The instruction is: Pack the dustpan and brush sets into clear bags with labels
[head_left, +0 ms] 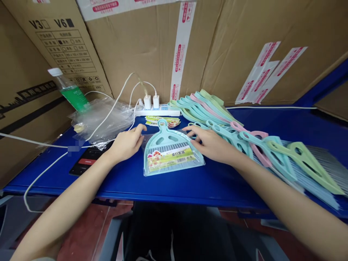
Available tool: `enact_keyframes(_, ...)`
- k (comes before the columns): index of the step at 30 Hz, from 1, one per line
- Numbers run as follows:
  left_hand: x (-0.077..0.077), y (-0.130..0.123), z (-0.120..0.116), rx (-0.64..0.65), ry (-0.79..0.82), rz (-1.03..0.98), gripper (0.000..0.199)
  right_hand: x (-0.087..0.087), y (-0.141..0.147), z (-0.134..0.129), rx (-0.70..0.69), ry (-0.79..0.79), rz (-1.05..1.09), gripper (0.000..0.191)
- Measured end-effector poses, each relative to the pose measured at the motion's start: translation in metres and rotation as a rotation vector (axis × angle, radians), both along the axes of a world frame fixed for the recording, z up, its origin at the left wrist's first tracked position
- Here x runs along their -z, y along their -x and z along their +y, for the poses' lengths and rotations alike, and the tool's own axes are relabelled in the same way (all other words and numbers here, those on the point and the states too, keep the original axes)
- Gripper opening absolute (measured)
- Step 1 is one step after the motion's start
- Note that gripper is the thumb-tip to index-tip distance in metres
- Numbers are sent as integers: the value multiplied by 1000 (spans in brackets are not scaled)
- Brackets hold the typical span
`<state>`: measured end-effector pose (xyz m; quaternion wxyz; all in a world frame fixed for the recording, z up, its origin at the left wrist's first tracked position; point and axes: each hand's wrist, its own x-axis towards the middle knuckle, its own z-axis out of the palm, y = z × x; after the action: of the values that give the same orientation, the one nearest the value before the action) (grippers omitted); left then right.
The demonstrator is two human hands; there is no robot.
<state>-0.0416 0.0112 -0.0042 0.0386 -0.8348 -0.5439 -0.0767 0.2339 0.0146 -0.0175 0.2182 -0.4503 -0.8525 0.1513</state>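
Note:
A light teal dustpan and brush set [174, 148] lies flat on the blue table, inside a clear plastic bag with a green and yellow label card [172, 158] across the bristles. At the bag's left edge is my left hand [127, 142], its fingers curled and the thumb near the plastic; whether it pinches the film cannot be made out. My right hand [208, 142] is at the bag's upper right edge, fingers bent over it, its grip on the film also unclear.
Stacked dustpans [206, 108] and loose brushes [288, 159] spread over the right side. Clear bags [108, 116], a green bottle [74, 96], a phone [88, 159] and white cables are at left. A power strip [163, 110] and label cards [163, 121] sit behind, before cardboard boxes [152, 47].

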Motion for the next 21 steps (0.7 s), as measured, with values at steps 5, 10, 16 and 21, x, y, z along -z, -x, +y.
enact_keyframes(5, 4, -8, -2, 87, -233, 161, 48, -4, 3, 3, -35, 50, 55, 41)
enact_keyframes(10, 10, -12, 1, 247, -249, 261, 50, -9, 7, 5, -140, 101, 126, 39)
enact_keyframes(16, 9, -7, 2, 350, -33, 232, 38, -19, 2, 10, -189, 271, 196, 43)
enact_keyframes(21, 5, -6, -3, 340, 1, 110, 21, -41, -20, -33, 94, 63, 177, 48)
